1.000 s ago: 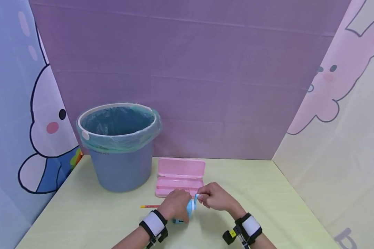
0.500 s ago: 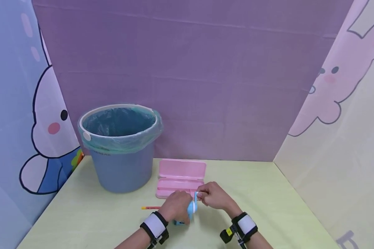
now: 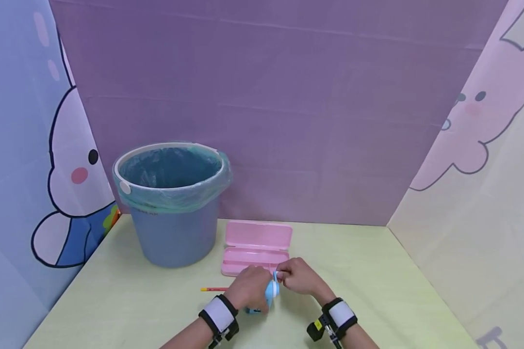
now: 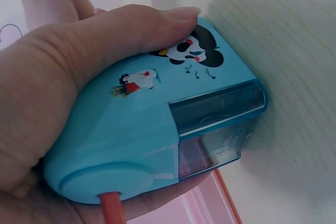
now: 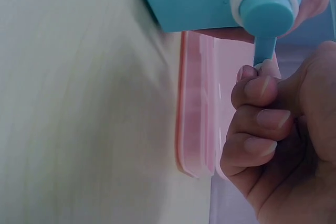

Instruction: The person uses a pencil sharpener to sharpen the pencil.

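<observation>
My left hand [image 3: 250, 288] grips a light blue pencil sharpener [image 4: 142, 124] from above, thumb along its printed side. A clear shavings drawer [image 4: 218, 129] shows at the sharpener's base. From the sharpener's front hole a red pencil [image 4: 112, 208] sticks out; in the head view the pencil's yellow-tipped end [image 3: 214, 289] points left. On the opposite side, my right hand [image 3: 300, 276] pinches the knob of the blue crank [image 5: 265, 51] between thumb and fingers, the other fingers curled. In the head view the left hand covers much of the sharpener.
Just behind the hands lies an open pink pencil case [image 3: 258, 236] on the pale table [image 3: 353, 271]. A blue bin [image 3: 174, 237] with a green-tinted liner stands at the back left. Purple cloth [image 3: 288, 121] hangs behind, with printed panels on both sides.
The crank arm and my right hand's pinching fingers shift slightly around the sharpener's side. My left hand keeps its grip. The whole head view drifts a little.
</observation>
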`<action>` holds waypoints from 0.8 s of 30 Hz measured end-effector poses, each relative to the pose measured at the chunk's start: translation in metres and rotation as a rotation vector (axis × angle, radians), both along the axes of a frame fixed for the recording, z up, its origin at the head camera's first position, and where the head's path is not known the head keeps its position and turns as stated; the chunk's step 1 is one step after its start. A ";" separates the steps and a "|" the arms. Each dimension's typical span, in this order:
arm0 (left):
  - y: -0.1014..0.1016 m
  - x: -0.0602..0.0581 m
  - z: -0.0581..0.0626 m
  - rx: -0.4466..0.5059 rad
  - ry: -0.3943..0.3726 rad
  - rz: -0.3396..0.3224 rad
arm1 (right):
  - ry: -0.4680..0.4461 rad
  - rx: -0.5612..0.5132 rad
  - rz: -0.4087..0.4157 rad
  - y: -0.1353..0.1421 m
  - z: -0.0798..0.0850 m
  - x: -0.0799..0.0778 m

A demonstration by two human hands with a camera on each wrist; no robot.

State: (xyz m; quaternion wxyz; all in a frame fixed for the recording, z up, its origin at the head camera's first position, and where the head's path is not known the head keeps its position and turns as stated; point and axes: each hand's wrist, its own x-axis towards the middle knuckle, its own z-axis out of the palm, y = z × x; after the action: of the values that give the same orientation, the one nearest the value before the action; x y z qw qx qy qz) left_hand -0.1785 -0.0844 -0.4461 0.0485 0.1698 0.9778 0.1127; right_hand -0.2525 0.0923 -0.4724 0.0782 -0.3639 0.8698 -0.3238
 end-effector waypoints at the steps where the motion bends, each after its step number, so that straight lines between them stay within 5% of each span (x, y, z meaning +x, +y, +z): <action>1: 0.000 0.000 0.000 0.002 0.000 0.000 | 0.002 0.003 0.002 0.000 -0.001 0.000; 24: 0.000 0.000 0.001 0.023 -0.022 0.022 | -0.029 0.063 0.067 0.000 -0.023 0.002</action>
State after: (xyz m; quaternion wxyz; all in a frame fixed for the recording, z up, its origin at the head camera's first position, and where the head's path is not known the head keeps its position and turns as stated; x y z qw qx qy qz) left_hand -0.1787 -0.0842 -0.4452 0.0562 0.1585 0.9777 0.1261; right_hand -0.2509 0.0920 -0.4949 0.1128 -0.3853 0.8657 -0.2988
